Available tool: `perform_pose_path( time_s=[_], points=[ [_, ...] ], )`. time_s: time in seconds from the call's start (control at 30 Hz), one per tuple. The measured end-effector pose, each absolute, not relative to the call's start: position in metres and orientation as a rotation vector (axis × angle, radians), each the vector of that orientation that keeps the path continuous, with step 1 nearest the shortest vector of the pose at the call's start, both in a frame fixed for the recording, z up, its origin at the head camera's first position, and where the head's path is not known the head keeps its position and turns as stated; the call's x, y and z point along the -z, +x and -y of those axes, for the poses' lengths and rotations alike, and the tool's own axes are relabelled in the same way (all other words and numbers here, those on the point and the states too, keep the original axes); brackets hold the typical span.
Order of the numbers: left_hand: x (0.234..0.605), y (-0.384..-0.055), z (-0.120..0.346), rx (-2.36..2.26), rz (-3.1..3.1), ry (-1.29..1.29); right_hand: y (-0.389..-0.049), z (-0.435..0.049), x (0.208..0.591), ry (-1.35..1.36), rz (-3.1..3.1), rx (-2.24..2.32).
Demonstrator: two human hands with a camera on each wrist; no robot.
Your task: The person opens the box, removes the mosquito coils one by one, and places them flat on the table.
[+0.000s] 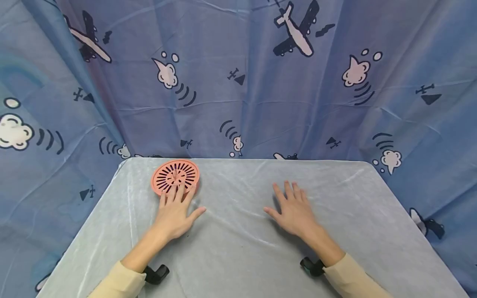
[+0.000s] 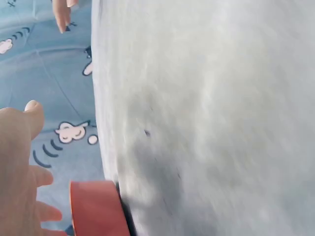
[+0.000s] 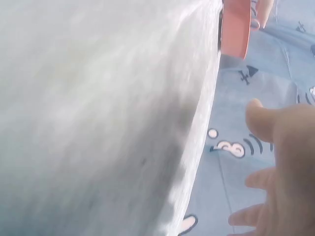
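A round coral-pink box with a slotted lid (image 1: 182, 166), shaped like a mosquito coil holder, lies at the far left of the table. My left hand (image 1: 174, 217) is spread, palm down, with its fingertips overlapping the box's near rim in the head view. In the left wrist view the box's plain side wall (image 2: 98, 209) appears beside those fingers. Well to the right, my right hand (image 1: 294, 213) hovers with straight, parted fingers and nothing in it, its shadow falling on the cloth below. The right wrist view catches the box (image 3: 235, 29) at its top edge.
A pale grey cloth covers the table (image 1: 231, 248). Blue curtains (image 1: 208, 124) printed with planes and clouds hang behind it and along both sides. Each wrist carries a small black camera mount, one at the left (image 1: 156, 274) and one at the right (image 1: 312, 267).
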State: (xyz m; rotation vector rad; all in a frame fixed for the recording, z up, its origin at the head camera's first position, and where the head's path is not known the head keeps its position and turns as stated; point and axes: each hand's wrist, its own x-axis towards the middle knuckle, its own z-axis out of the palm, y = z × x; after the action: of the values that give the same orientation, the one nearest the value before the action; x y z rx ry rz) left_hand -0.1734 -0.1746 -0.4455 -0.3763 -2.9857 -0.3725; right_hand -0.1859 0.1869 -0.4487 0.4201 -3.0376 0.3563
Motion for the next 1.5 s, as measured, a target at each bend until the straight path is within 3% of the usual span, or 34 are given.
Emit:
perform_pose_path(
  time_s=[0.77,1.5],
  points=[
    [0.434,-0.172,0.232,0.529,2.903,-0.293,-0.209,-0.105,0.438,0.655,2.976,-0.335],
    [0.439,-0.215,0.272,0.766,2.818,-0.144,-0.236,-0.044,0.435,0.734,2.921,-0.611]
  ],
)
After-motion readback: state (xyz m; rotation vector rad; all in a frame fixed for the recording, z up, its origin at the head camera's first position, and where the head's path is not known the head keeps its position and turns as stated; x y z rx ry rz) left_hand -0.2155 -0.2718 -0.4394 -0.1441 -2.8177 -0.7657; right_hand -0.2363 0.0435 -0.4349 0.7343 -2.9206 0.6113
